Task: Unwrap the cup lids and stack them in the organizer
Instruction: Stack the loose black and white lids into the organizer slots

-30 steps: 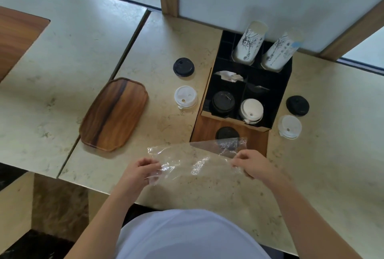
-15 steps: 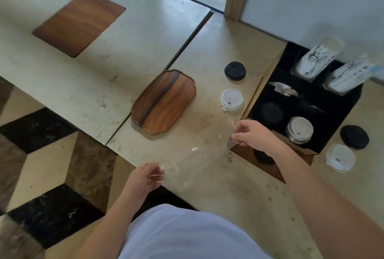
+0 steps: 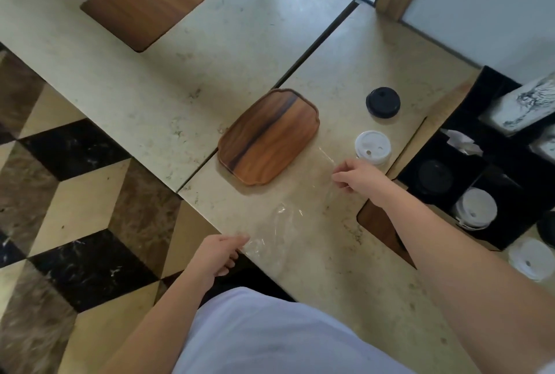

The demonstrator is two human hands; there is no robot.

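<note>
Left hand (image 3: 217, 255) and right hand (image 3: 359, 175) pinch opposite ends of the emptied clear wrapper (image 3: 280, 225), stretched beside the wooden tray (image 3: 268, 136). Judged step: discarding wrap; next, collecting the loose lids.

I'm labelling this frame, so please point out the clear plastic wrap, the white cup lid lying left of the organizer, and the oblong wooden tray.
Clear plastic wrap (image 3: 277, 231): head view, crinkled middle of the sheet.
White cup lid (image 3: 372, 147): head view, top face.
Oblong wooden tray (image 3: 268, 136): head view, centre of its surface.

My right forearm (image 3: 444, 241) covers the organizer (image 3: 510, 193)'s near corner; frame's right edge cuts its paper cups (image 3: 528, 106) and far compartments.
</note>
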